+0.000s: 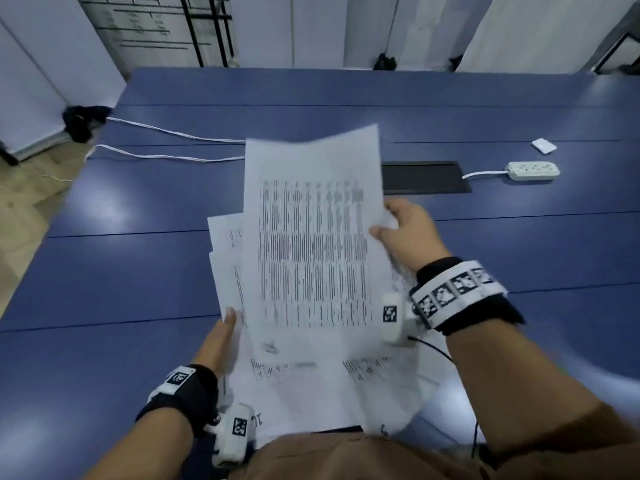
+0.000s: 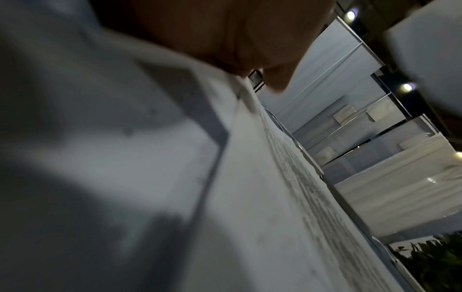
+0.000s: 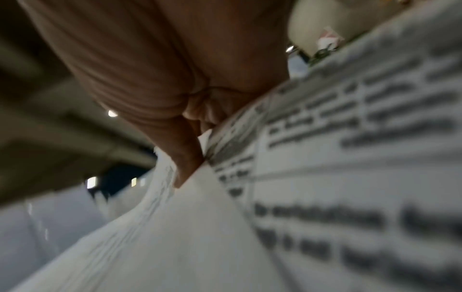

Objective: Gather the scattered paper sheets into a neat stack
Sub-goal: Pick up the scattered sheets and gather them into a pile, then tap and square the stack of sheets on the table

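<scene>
Several printed paper sheets (image 1: 311, 244) are held fanned above the blue table (image 1: 138, 271), close to my chest. The top sheet, with columns of text, stands tallest. My right hand (image 1: 398, 230) pinches its right edge, thumb on the front. My left hand (image 1: 225, 327) holds the lower left edge of the bundle, thumb on top, the other fingers hidden behind the paper. The left wrist view shows the sheets (image 2: 225, 197) edge-on under my thumb (image 2: 275, 79). In the right wrist view my thumb (image 3: 185, 158) presses on the printed sheet (image 3: 325, 177).
A white power strip (image 1: 533, 170) with its cord lies at the right, a small white card (image 1: 543, 145) behind it. A black cable hatch (image 1: 426, 176) sits in the table behind the sheets. Two white cables (image 1: 166, 145) run in from the left.
</scene>
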The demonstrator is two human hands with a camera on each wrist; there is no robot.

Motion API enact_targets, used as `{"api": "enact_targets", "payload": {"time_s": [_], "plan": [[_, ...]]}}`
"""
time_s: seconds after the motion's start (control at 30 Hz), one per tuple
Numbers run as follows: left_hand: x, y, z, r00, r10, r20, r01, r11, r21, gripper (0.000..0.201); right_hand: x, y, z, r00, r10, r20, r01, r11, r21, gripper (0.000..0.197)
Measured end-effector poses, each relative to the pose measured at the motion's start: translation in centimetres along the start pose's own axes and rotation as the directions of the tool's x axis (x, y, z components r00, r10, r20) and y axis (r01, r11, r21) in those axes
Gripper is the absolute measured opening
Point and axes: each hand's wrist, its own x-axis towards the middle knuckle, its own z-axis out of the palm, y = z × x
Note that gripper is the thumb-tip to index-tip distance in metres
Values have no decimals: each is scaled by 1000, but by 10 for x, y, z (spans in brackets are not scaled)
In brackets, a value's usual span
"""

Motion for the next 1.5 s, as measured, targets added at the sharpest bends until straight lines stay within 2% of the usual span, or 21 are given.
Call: {"api": "enact_targets", "payload": {"time_s": [0.07, 0.13, 0.17, 0.23, 0.3, 0.37, 0.47, 0.57, 0.63, 0.7, 0.8, 0.9, 0.97, 1.07, 1.17, 1.2, 1.27, 1.33, 1.4, 1.47, 1.5], "plan": [[-1, 1, -1, 991, -132, -4, 131, 987, -90, 90, 0, 25, 25, 996, 58, 67, -47, 987, -152, 31], [-3, 0, -5, 993, -122, -1, 121, 988, -94, 100, -1, 48, 47, 981, 132, 140, -87, 954, -287, 41], [-3, 0, -5, 997, -78, 4, 78, 995, -68, 101, -2, 58, 57, 971, 166, 172, -103, 940, -326, 45], [-2, -2, -4, 999, 15, 33, -14, 1000, -10, 102, -3, 74, 72, 951, 229, 207, -160, 939, -304, 49], [-2, -5, -1, 995, 92, 42, -93, 995, 29, 77, -3, 84, 83, 939, 270, 214, -223, 950, -219, 47], [-3, -8, 2, 994, 107, 8, -107, 992, 69, 52, 0, 93, 87, 935, 287, 207, -258, 954, -153, 39], [-2, -12, 0, 994, 110, 1, -110, 991, 76, 44, 4, 101, 79, 934, 309, 181, -284, 947, -149, 27], [-1, -14, -1, 994, 106, -8, -105, 992, 63, 44, 6, 107, 63, 948, 317, -29, -315, 918, -243, 24], [-1, -15, 0, 995, 97, -23, -95, 993, 68, 45, 7, 110, 54, 924, 348, -160, -380, 888, -258, 26], [1, -15, 0, 995, 93, -27, -90, 992, 86, 46, 8, 114, 55, 891, 408, -197, -443, 877, -187, 26], [0, -13, 4, 995, 96, -5, -94, 987, 131, 49, 6, 116, 76, 882, 451, -135, -466, 878, -109, 26], [-4, -4, 9, 994, 107, 9, -107, 978, 180, 55, -4, 116, 103, 901, 430, -56, -434, 894, -112, 26], [-6, 1, 13, 991, 130, -13, -126, 975, 182, 55, -10, 116, 111, 902, 429, -58, -433, 893, -127, 32], [-12, 7, 28, 982, 188, -36, -181, 973, 142, 51, -22, 114, 113, 896, 434, -94, -444, 880, -167, 38], [-22, 16, 51, 951, 309, -26, -298, 935, 191, 47, -31, 117, 113, 920, 392, 9, -382, 901, -205, 58], [-27, 21, 56, 933, 358, -27, -345, 915, 209, 46, -31, 117, 109, 922, 386, 27, -376, 911, -168, 66], [-37, 39, 63, 899, 437, -18, -424, 881, 210, 44, -27, 121, 92, 904, 425, 36, -427, 901, 78, 83], [-47, 60, 65, 866, 500, 21, -497, 855, 147, 43, -25, 119, 68, 875, 471, 114, -477, 795, 376, 100], [-57, 84, 66, 825, 561, 68, -565, 823, 65, 48, -22, 108, 45, 881, 397, 259, -473, 714, 516, 110], [-63, 105, 67, 786, 610, 95, -614, 789, 10, 51, -19, 90, 27, 927, 261, 271, -374, 722, 582, 97], [-66, 116, 68, 765, 636, 103, -640, 768, 14, 50, -18, 74, 20, 949, 198, 245, -308, 744, 593, 80]]}}
